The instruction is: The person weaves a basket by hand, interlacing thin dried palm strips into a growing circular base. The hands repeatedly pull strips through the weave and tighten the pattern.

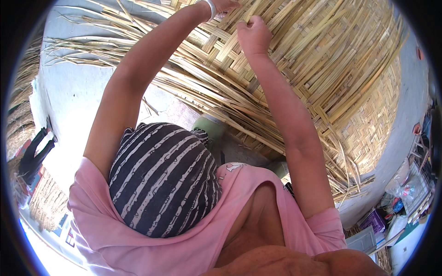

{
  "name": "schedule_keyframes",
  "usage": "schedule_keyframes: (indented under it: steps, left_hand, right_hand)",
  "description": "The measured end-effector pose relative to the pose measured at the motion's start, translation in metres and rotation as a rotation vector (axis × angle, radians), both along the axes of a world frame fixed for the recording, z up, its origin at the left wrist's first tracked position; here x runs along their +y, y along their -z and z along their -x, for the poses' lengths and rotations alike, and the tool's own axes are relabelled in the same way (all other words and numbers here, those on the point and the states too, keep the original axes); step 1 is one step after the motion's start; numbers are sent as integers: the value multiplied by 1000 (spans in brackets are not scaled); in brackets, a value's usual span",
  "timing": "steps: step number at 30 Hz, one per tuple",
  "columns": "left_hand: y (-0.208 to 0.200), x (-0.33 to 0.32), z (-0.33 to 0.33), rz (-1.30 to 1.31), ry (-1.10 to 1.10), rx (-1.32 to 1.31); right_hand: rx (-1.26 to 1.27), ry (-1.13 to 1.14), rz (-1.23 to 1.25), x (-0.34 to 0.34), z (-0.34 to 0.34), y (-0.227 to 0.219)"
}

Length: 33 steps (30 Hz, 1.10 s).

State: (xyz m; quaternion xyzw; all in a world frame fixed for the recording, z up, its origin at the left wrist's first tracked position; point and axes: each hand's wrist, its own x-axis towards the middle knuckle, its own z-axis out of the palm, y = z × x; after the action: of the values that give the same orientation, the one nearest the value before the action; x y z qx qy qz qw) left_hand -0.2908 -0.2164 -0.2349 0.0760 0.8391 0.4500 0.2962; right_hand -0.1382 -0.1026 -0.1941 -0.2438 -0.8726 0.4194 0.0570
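A large woven mat (382,133) of flat pale-yellow reed strips spreads before me, with long loose strip ends along its near left side. At the top edge of the view my left hand (224,6), a white bangle (212,8) on its wrist, is bent over the weave. Its fingers look pinched together, but the picture's edge partly cuts it off and what they hold is unclear. Just right of it and nearer to me, my right hand (256,37) is closed, thumb and finger pinching a reed strip (251,11) over the mat's open weave.
Unwoven reed ends (106,39) fan out left over the pale floor. My bent knee in striped cloth (165,179) rises beside the mat. A person in dark trousers (34,158) is at far left, near reed bundles (48,202). A purple basket (374,221) and clutter lie at lower right.
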Motion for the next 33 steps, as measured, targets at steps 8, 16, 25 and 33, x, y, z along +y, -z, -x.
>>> schedule_keyframes:
  steps: [8, 16, 25, 33]
  left_hand:
    - [-5, 9, 23, -75, 110, -124]
    - [-32, 21, 7, -279, 219, 96]
    - [-80, -30, 0, 645, 878, 766]
    - [-77, -49, -16, 711, 802, 686]
  right_hand:
    - [-112, -57, 116, 3, 7, 7]
    - [138, -233, -66, 0, -5, 19]
    - [214, -253, -25, 5, -15, 24]
    - [-8, -481, -381, -3, -48, -5]
